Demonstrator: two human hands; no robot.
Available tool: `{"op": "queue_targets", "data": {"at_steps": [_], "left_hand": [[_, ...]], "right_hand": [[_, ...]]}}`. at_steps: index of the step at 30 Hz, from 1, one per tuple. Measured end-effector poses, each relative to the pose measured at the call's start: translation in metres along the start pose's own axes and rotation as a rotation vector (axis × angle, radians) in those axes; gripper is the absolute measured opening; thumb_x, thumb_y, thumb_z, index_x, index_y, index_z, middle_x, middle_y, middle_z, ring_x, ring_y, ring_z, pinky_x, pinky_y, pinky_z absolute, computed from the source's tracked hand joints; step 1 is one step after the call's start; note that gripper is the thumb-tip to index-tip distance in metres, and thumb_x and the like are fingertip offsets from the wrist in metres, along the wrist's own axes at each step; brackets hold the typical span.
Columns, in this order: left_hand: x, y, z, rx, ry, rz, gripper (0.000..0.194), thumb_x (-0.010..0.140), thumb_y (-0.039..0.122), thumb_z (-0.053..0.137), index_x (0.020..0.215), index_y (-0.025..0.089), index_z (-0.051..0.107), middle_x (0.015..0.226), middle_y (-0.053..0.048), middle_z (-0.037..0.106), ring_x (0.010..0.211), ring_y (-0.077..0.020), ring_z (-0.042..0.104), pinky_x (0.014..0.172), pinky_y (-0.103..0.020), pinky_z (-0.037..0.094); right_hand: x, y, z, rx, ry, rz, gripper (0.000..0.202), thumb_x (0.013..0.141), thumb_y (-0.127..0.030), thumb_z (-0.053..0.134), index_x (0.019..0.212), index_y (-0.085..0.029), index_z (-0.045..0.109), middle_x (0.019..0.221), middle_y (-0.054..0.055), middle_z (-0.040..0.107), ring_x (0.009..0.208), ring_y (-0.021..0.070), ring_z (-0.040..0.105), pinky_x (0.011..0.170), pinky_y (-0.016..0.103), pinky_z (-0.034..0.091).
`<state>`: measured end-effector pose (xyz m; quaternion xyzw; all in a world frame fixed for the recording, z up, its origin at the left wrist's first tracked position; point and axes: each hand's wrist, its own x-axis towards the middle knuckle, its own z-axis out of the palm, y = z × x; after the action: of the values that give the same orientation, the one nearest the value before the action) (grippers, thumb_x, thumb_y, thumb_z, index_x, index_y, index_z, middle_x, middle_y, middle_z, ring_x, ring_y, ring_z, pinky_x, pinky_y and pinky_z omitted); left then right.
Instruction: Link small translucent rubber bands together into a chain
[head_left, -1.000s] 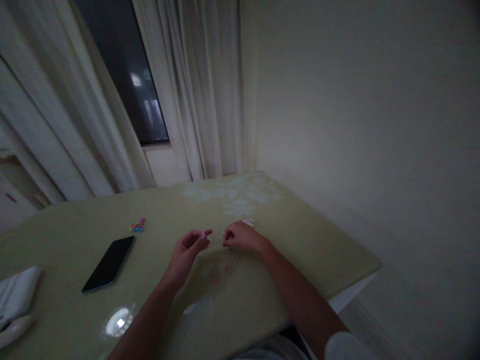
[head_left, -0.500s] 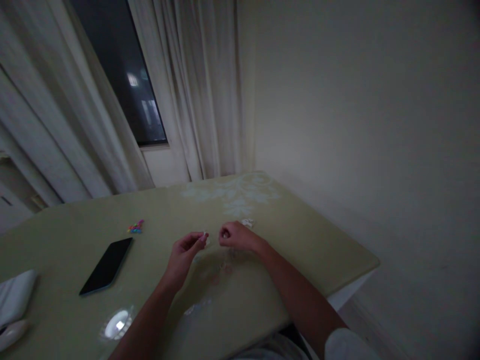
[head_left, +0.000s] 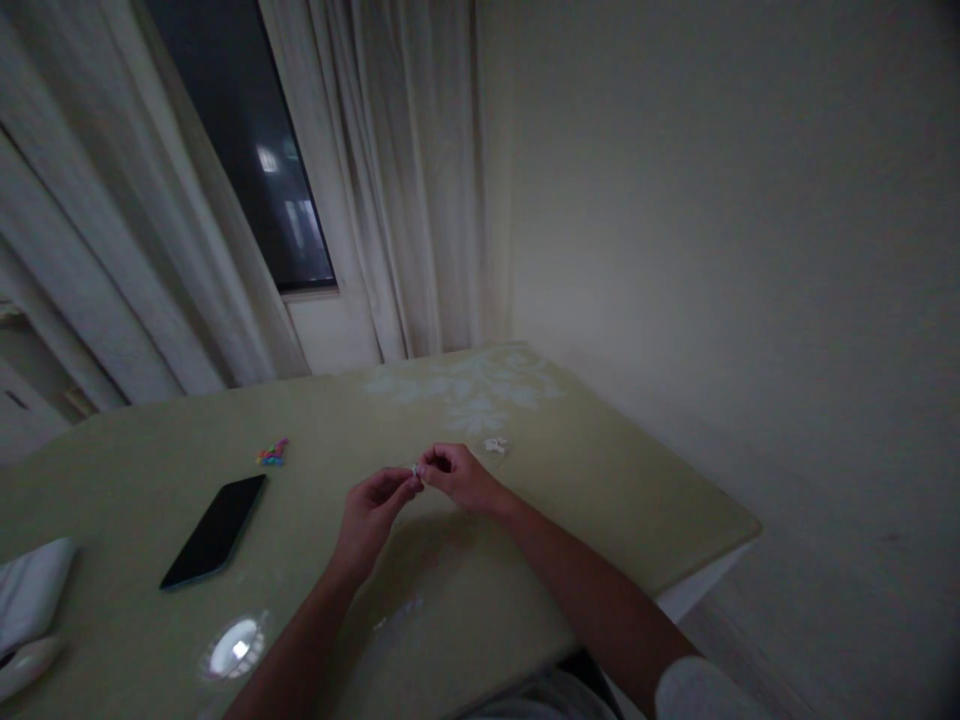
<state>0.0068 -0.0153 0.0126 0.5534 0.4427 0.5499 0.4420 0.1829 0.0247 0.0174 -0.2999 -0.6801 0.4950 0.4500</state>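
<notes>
Above the middle of the table, my left hand [head_left: 377,507] pinches a tiny pale piece [head_left: 415,470] between thumb and fingertips. It looks whitish, but its kind is too small to make out. My right hand [head_left: 459,477] meets it from the right, thumb and forefinger pressed together at the same piece, so the fingertips of both hands nearly touch. Just beyond my right hand lies a little group of white pieces [head_left: 496,445]. Further left sits a small heap of bright pink, green, yellow and blue pieces [head_left: 272,454].
A black phone [head_left: 214,532] lies left of my hands on the green table covering [head_left: 600,470]. Nearer me is a round clear item with a bright reflection [head_left: 238,648]. White objects [head_left: 34,592] stand at the left edge. Curtains and a wall bound the table.
My right hand has moved left to meet my left hand, and its fingertips now close at the small pale piece. The white pieces behind it show more fully.
</notes>
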Motion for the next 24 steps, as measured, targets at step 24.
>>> {"op": "queue_targets", "data": {"at_steps": [24], "left_hand": [[-0.0018,-0.0048,-0.0061,0.289,0.069,0.13,0.034,0.08,0.043,0.08,0.106,0.022,0.083,0.1,-0.008,0.085,0.087,-0.0281,0.079,0.085,-0.039,0.061]], "right_hand": [[0.003,0.0039,0.0023,0.144,-0.01,0.13,0.035,0.074,-0.049,0.081,0.08,-0.015,0.073,0.068,-0.002,0.062,0.065,0.0121,0.053,0.063,0.026,0.039]]}}
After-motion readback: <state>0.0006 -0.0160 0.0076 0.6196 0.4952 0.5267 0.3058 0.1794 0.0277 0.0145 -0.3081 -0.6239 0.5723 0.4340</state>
